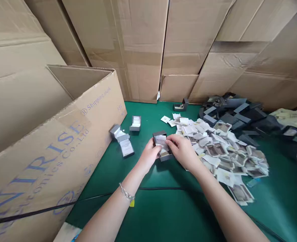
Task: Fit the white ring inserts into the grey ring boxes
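In front of me an opened dark grey jewelry box rests in my left hand, whose fingers and thumb wrap round its left side. Inside the box shows a white printed card. My right hand pinches the card's right edge with thumb and forefinger at the box. To the left, other opened jewelry boxes with white linings lie on the green table: one box stands upright, another box lies spread out by the carton.
A large open carton stands at the left. At the right spreads a heap of white cards and inserts, with a pile of dark boxes behind it. A black cable crosses the green table. Cardboard walls close the back.
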`<action>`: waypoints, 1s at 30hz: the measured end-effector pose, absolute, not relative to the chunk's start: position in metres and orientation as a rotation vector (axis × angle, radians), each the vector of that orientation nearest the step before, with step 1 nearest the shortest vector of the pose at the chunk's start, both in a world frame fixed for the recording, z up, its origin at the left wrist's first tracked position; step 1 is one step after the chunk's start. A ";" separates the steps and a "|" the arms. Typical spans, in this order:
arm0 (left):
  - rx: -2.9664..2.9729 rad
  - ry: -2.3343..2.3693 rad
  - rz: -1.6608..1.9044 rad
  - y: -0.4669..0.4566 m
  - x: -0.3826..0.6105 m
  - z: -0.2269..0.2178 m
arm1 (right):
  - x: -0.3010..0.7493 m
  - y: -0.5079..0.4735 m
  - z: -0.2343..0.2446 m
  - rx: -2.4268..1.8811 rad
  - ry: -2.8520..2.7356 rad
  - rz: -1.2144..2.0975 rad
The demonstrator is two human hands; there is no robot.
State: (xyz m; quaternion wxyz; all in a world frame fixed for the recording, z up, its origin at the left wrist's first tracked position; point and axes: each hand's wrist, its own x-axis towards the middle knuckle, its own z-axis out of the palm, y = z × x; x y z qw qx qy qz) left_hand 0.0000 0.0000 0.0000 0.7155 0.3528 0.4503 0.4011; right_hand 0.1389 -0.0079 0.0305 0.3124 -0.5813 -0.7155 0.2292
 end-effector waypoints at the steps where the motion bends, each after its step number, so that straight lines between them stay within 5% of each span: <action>1: 0.779 1.001 0.886 0.000 0.001 0.000 | 0.139 -0.008 0.029 -1.525 -1.892 0.605; 30: 0.625 0.894 0.887 0.000 -0.003 0.013 | 0.138 -0.009 0.028 -1.427 -1.945 0.369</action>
